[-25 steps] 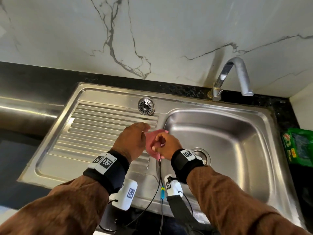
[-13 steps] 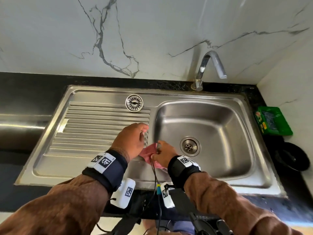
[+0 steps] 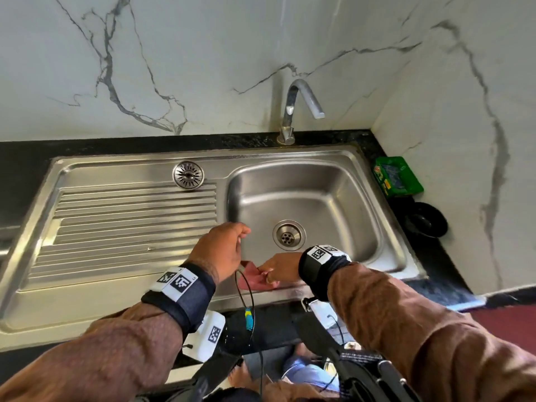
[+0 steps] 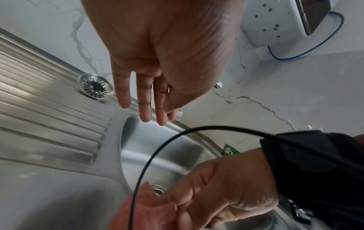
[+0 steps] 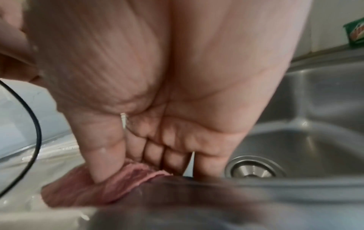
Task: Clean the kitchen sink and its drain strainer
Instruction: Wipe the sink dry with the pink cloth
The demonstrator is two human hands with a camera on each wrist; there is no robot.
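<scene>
The steel sink has a ribbed drainboard on the left and a basin on the right with an open drain. The round drain strainer lies at the back of the drainboard, also seen in the left wrist view. A pink cloth lies on the sink's front rim. My right hand pinches it against the rim with thumb and curled fingers. My left hand hovers just left of it with straight fingers, holding nothing.
A curved faucet stands behind the basin. On the black counter to the right sit a green packet and a black bowl. A black cable hangs between my wrists, over the front rim.
Both hands drew back from the drainboard's edge to the front rim with the cloth. My left hand has come off the cloth, which my right hand alone now holds.
</scene>
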